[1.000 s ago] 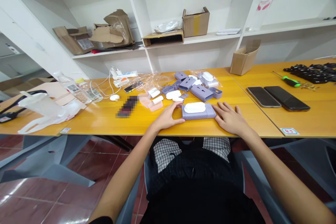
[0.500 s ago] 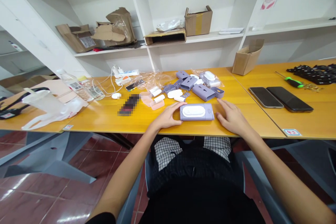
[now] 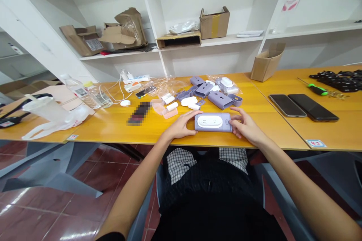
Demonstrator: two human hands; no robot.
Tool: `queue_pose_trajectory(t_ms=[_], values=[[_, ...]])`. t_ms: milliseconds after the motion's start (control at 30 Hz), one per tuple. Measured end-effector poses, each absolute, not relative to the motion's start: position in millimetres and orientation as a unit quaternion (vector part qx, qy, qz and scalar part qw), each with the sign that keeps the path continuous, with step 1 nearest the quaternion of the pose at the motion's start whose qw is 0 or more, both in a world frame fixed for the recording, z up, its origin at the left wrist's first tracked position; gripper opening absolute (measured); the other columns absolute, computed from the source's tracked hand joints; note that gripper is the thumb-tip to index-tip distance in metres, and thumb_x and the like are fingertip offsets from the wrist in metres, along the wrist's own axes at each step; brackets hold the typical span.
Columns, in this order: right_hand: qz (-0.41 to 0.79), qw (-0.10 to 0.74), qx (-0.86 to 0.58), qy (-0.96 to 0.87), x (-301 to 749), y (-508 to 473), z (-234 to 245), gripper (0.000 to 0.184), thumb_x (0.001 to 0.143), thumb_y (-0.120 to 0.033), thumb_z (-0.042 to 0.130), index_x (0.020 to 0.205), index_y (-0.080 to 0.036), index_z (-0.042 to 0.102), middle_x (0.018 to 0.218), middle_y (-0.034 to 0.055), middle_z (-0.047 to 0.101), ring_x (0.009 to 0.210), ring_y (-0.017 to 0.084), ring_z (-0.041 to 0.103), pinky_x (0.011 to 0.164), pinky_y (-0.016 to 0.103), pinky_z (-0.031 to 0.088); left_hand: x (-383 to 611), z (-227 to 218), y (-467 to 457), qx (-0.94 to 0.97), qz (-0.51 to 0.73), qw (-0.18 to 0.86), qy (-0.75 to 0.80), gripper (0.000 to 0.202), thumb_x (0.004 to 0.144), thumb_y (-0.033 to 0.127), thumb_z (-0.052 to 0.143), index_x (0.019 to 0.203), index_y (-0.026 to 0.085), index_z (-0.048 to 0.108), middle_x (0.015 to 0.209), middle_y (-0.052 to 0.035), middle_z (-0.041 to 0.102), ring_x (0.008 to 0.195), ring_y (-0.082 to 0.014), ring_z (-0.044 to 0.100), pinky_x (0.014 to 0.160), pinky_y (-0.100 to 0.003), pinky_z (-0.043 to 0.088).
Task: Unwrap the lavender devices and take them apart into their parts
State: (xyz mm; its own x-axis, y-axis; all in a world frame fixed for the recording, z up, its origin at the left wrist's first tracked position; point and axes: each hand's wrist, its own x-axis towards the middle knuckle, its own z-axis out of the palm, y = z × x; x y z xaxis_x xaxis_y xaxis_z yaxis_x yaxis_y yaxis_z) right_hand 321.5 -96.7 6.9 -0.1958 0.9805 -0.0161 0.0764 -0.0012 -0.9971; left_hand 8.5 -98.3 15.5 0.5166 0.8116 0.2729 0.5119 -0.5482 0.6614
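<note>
A flat purple plastic case [image 3: 212, 129] lies on the table in front of me, with a white oval piece [image 3: 209, 121] on its upper face. My left hand [image 3: 182, 125] grips the case's left end between thumb and fingers. At the opposite end, my right hand [image 3: 245, 125] has its fingers bent against the case, near a small round mark. Behind lie more purple housings [image 3: 220, 100], white oval pieces [image 3: 189, 101] and small white cylinders [image 3: 172, 107] with pinkish sheets.
Two dark phones [image 3: 312, 107] and a green-handled screwdriver [image 3: 317, 89] lie to the right, near a black heap [image 3: 336, 80]. An open cardboard box [image 3: 267, 64] stands at the back. Bottles [image 3: 82, 92], a plastic cup [image 3: 46, 108] and a charging cable [image 3: 122, 90] are on the left.
My right hand has moved left and closed in from beside the case onto its right end. The left hand keeps its grip.
</note>
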Motion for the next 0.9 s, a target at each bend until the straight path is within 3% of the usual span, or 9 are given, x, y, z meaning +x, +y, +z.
queue_pose_trajectory(t_ms=[133,333,667,767,900], values=[[0.533,0.395,-0.483,-0.572,324,-96,11,0.098,0.075,-0.036,0.075,0.161,-0.03,0.03,0.093,-0.0018,0.062,0.048,0.01,0.053,0.036,0.022,0.037,7,14,-97,0.834,0.281,0.264,0.395,0.092,0.072,0.014,0.081,0.158,0.029,0.052,0.164,-0.0101,0.053,0.149,-0.0359,0.052,0.128,-0.056,0.037],[0.543,0.358,-0.502,-0.57,320,-95,13,0.105,0.072,-0.036,0.073,0.166,-0.029,0.027,0.1,0.0009,0.061,0.056,0.01,0.05,0.042,0.022,0.033,5,11,-94,0.842,0.275,0.259,0.385,0.093,0.071,0.014,0.079,0.158,0.03,0.051,0.163,-0.0089,0.054,0.148,-0.0351,0.053,0.127,-0.056,0.037],[0.529,0.34,-0.511,-0.587,317,-96,15,0.09,0.074,-0.032,0.065,0.16,-0.019,0.043,0.093,0.0018,0.061,0.074,0.019,0.059,0.06,0.029,0.048,9,11,-98,0.827,0.283,0.253,0.414,0.092,0.076,0.018,0.079,0.16,0.03,0.043,0.162,-0.0108,0.052,0.146,-0.0343,0.053,0.126,-0.056,0.038],[0.49,0.342,-0.502,-0.626,317,-91,11,0.088,0.074,-0.03,0.064,0.158,-0.013,0.045,0.098,0.0058,0.067,0.082,0.022,0.063,0.07,0.032,0.053,12,11,-100,0.808,0.313,0.251,0.431,0.084,0.075,0.025,0.086,0.15,0.025,0.049,0.149,-0.0127,0.059,0.132,-0.0327,0.061,0.119,-0.054,0.046],[0.419,0.348,-0.5,-0.673,319,-85,5,0.072,0.079,-0.036,0.061,0.146,-0.011,0.059,0.095,0.007,0.069,0.084,0.024,0.063,0.075,0.035,0.053,15,11,-102,0.787,0.34,0.257,0.446,0.079,0.069,0.026,0.09,0.137,0.022,0.051,0.123,-0.0082,0.064,0.118,-0.0293,0.064,0.11,-0.049,0.05]])
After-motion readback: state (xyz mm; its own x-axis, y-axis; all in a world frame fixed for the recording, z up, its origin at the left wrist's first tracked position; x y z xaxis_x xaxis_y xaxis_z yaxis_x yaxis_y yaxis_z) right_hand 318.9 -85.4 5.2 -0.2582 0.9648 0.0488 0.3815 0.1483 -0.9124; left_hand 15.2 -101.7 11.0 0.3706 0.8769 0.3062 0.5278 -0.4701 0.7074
